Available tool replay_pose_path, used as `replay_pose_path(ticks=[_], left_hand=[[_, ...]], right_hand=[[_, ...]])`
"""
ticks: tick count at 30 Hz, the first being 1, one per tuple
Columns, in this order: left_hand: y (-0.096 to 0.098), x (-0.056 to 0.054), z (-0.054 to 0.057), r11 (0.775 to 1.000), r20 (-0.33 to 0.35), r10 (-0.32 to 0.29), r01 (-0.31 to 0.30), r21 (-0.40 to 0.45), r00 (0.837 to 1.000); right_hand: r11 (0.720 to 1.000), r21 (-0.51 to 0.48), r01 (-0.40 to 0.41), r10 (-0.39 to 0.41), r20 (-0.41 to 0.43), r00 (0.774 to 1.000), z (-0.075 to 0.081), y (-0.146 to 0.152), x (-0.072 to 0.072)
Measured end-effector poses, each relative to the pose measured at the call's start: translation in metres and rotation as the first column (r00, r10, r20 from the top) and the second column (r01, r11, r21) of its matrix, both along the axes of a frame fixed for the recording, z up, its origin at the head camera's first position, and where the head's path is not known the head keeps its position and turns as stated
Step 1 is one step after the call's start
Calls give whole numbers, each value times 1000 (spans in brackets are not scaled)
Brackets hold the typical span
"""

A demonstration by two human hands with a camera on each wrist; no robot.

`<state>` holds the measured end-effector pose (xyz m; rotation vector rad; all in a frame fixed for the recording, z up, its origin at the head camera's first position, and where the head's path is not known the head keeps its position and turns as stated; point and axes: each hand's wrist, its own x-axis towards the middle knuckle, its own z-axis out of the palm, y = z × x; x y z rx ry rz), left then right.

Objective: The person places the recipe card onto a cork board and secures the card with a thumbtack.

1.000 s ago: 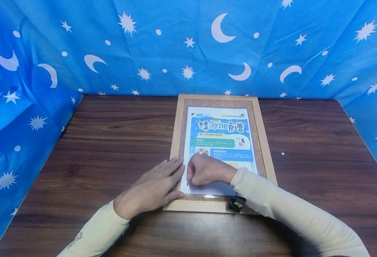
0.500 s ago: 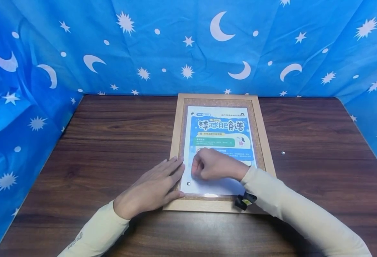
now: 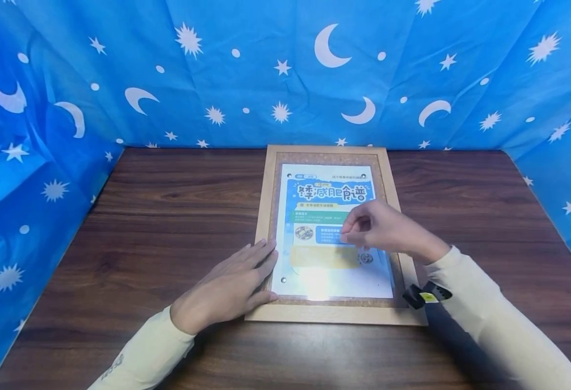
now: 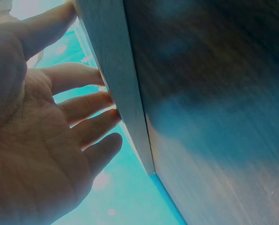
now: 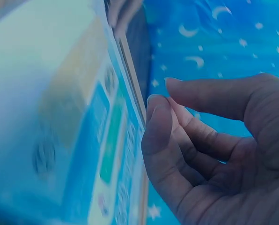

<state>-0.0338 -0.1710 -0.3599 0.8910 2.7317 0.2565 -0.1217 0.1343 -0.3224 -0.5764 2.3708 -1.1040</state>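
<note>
A cork board (image 3: 333,158) in a light wooden frame lies on the table, bearing a printed poster sheet (image 3: 331,189) in blue and white. Silver thumbtacks sit at the sheet's upper left (image 3: 289,175), upper right (image 3: 363,176) and lower left (image 3: 283,280) corners. My left hand (image 3: 229,286) rests with extended fingers on the frame's left side; the left wrist view shows its fingertips against the frame's edge. Above the sheet's right part is my right hand (image 3: 387,230), fingers loosely bent. In the right wrist view a gap separates thumb (image 5: 209,96) and index finger, and nothing shows between them.
The dark wood table (image 3: 183,216) extends on both sides of the board. A blue curtain (image 3: 266,70) with moons and stars hangs behind it and at the sides. A black wrist device (image 3: 426,296) sits at the right cuff.
My right hand has left the lower left tack and moved right across the sheet, uncovering that tack. The loose tack right of the board is now hidden behind it. My left hand stays put.
</note>
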Motion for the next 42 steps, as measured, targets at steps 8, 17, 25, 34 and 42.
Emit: replay_pose_path(ticks=[8,17,25,34,42], left_hand=[[0,1,0,1000,7,12,-12,-5,1000],[0,1,-1,1000,5,-3,3,8,1000],[0,-1,-2,1000,5,8,-8,-13,1000],[0,-1,0,1000,3,4,-4,-8,1000],[1,-1,0,1000,5,2,-2,0,1000]], right_hand=[[984,64,167,-162,-67,984,5,46,-2],[960,102,261,-250,-108,962,-7,93,-6],[942,152,299,-284,-110,952,-22,119,-9],[927,208,313,-303,-80,950,-39,139,-12],[917,217,336,-330,-62,942,-50,145,-14]])
